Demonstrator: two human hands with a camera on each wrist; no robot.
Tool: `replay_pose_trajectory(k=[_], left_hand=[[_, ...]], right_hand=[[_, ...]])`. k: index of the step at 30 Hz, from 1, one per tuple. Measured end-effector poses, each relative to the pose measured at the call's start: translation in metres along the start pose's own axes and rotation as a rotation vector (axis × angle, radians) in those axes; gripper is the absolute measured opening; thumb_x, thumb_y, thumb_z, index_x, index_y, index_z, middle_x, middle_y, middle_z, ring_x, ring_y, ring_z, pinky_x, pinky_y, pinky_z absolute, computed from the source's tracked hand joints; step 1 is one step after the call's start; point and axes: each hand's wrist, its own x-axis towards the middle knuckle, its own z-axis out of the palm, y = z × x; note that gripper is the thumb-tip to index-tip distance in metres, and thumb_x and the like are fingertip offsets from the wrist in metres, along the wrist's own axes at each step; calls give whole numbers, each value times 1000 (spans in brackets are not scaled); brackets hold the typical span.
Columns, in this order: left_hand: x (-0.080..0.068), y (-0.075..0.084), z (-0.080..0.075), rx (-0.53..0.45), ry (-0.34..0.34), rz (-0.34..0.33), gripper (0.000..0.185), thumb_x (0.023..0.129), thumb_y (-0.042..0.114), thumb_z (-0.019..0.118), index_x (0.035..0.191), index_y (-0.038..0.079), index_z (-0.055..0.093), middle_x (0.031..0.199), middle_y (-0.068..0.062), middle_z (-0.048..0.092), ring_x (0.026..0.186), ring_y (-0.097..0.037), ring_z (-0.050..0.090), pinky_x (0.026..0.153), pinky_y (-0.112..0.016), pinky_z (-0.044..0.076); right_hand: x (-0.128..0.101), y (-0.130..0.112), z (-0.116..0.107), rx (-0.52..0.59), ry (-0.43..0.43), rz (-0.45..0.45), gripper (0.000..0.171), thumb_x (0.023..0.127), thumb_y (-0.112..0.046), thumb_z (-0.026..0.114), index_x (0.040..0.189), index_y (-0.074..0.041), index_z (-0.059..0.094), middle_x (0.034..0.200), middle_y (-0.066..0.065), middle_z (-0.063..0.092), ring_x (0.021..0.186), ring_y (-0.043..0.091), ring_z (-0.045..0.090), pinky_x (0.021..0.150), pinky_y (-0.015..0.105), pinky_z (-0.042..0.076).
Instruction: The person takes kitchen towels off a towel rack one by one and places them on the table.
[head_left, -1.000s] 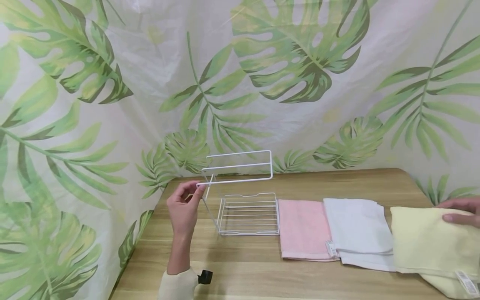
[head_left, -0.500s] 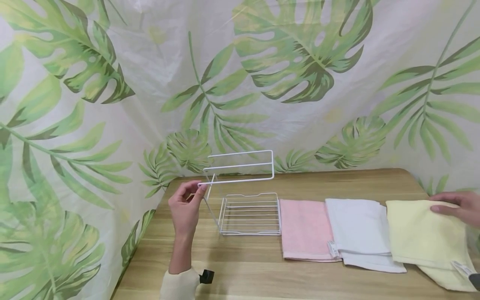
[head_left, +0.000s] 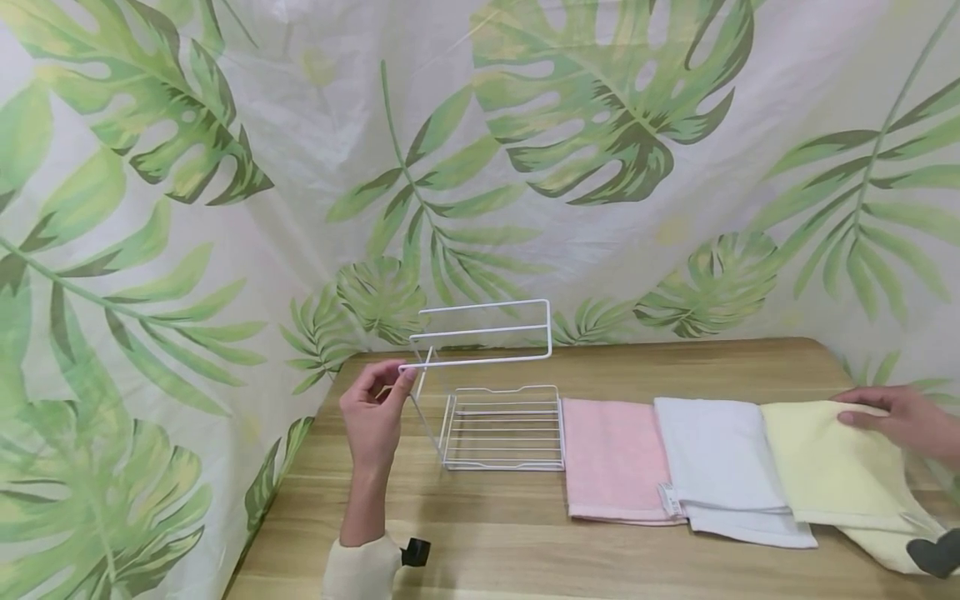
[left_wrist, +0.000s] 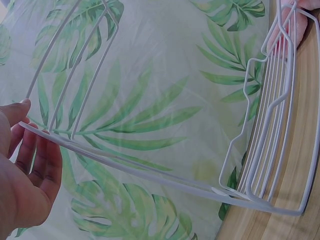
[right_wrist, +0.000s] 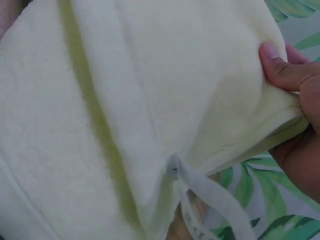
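A white wire rack (head_left: 504, 467) stands on the table, its barred base low and a hooked upper frame above it. My left hand (head_left: 372, 417) pinches the near corner of that upper frame between thumb and fingers, which the left wrist view shows closely. At the right, my right hand (head_left: 892, 417) grips the far edge of a folded yellow towel (head_left: 832, 467), thumb on top and fingers underneath. The yellow towel's left edge lies over the right side of a folded white towel (head_left: 720, 458). In the right wrist view a fabric label (right_wrist: 215, 195) hangs from the yellow towel.
A folded pink towel (head_left: 615, 458) lies between the rack and the white towel, with a small tag (head_left: 670, 498) at its lower corner. The wooden table (head_left: 480, 542) ends in front of a leaf-patterned curtain (head_left: 300, 167).
My right hand has moved left with the yellow towel, bringing its edge over the white towel. My left hand keeps its pinch on the rack.
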Motion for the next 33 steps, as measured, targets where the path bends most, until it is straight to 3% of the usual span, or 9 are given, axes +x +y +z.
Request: replay_pose_trajectory(k=[2,6,8,11,17,20,24,29,33], left_hand=[[0,0,0,2,-1,-1,25,90,-6,82,108,-18,70,86,8,72,77,-1,68,70,-15,62],[-1,0,0,0,-6,2,22,91,-5,81,107,-15,72,85,8,72,76,-2,68,70,-15,62],[-2,0,-1,-6,-9,6,21,91,-5,81,107,-15,72,85,8,72,76,-2,68,70,-15,62],[-2,0,-1,-7,-10,13,20,91,-6,81,106,-15,72,85,8,72,76,-1,68,70,-15,62],[-2,0,-1,-4,-5,18,20,90,-6,81,106,-15,72,85,8,72,75,-1,68,69,-14,61],[-2,1,-1,-3,-3,18,19,90,-6,82,105,-14,72,85,9,72,75,-1,68,69,-14,60],[-2,1,-1,1,-3,17,20,91,-6,81,105,-15,72,85,9,72,75,-1,68,69,-14,60],[-1,1,-1,16,-1,12,18,91,-5,82,105,-13,73,85,8,72,75,-1,68,69,-14,60],[-2,2,-1,19,-6,5,18,91,-4,82,105,-12,73,85,8,71,76,-2,68,70,-15,61]], right_hand=[[0,1,4,-14,0,-2,36,99,-14,77,119,14,67,122,45,64,97,33,74,75,75,57],[2,2,12,-58,18,-4,37,98,-17,78,118,13,69,120,44,66,96,31,77,76,74,56],[3,2,15,-74,14,7,38,100,-18,77,120,13,68,122,46,65,107,66,63,79,77,53],[3,4,21,-73,26,7,38,100,-18,76,120,13,68,124,47,64,112,73,56,81,81,50],[5,9,32,-108,95,-41,29,94,-19,84,111,3,76,116,38,72,91,24,75,73,41,60],[5,8,34,-104,98,-41,28,94,-18,83,111,4,76,116,38,72,92,25,74,74,46,61],[4,5,36,-87,89,-32,30,97,-16,80,113,8,74,117,42,69,105,66,62,78,73,55],[4,4,35,-90,102,-31,30,96,-15,80,112,9,73,116,41,70,103,64,64,78,70,56],[3,6,33,-106,128,-30,29,95,-18,82,112,5,75,107,19,80,98,37,75,78,48,59]])
